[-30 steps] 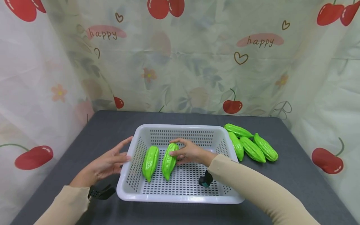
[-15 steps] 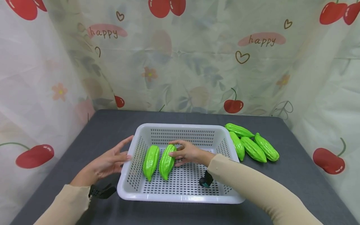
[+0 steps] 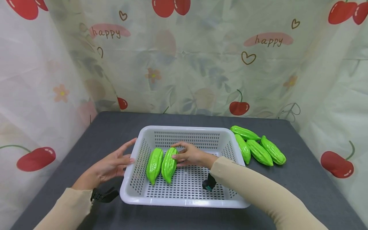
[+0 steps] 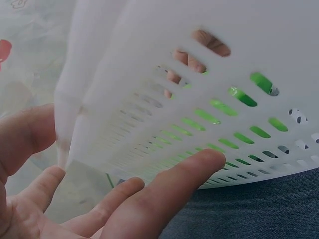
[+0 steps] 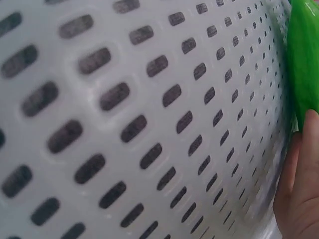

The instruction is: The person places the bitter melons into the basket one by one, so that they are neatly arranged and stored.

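Two green gourds (image 3: pixel 154 166) lie in the white basket (image 3: pixel 184 202), right fingers (image 3: pixel 179 156) gripping one, left fingers (image 3: pixel 123 160) loosely spread.

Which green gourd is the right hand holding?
The right gourd of the two inside the white basket; the right hand touches no other.

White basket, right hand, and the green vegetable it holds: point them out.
White basket (image 3: pixel 184 203): head view, on the near rim.
Right hand (image 3: pixel 193 156): head view, on the back of the hand.
Green vegetable (image 3: pixel 168 166): head view, mid-body.
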A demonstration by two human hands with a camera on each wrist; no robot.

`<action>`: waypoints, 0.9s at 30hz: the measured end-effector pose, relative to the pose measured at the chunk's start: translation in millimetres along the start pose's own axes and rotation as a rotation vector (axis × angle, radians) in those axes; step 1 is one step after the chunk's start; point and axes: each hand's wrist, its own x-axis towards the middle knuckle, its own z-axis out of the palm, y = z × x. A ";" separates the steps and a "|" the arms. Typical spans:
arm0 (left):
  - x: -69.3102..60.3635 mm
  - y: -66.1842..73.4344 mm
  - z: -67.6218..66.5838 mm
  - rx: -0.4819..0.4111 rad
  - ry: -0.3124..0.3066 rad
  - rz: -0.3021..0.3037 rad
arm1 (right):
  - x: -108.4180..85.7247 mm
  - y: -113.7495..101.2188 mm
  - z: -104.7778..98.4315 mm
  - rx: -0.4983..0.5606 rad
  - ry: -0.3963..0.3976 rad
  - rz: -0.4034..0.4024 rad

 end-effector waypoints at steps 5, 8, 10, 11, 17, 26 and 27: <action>0.2 0.5 0.5 0.004 0.005 -0.003 | 0.9 0.6 0.1 0.001 -0.002 0.007; 0.3 0.4 0.3 0.006 0.006 -0.004 | 2.4 1.2 -0.2 0.006 -0.002 0.011; 0.4 0.1 -0.2 0.006 0.004 -0.005 | 3.5 1.8 -0.6 0.011 -0.004 0.011; 0.5 0.1 -0.4 0.005 0.004 -0.006 | 4.0 2.0 -0.6 0.013 -0.006 0.011; 1.1 0.0 -1.1 0.001 -0.002 -0.010 | 6.7 2.8 1.0 0.037 -0.008 0.024; 1.2 0.5 -1.1 0.011 -0.005 -0.009 | 5.8 1.0 3.2 0.046 0.000 0.039; 1.1 0.6 -1.2 0.012 -0.006 -0.009 | 5.5 0.6 3.4 0.046 0.002 0.040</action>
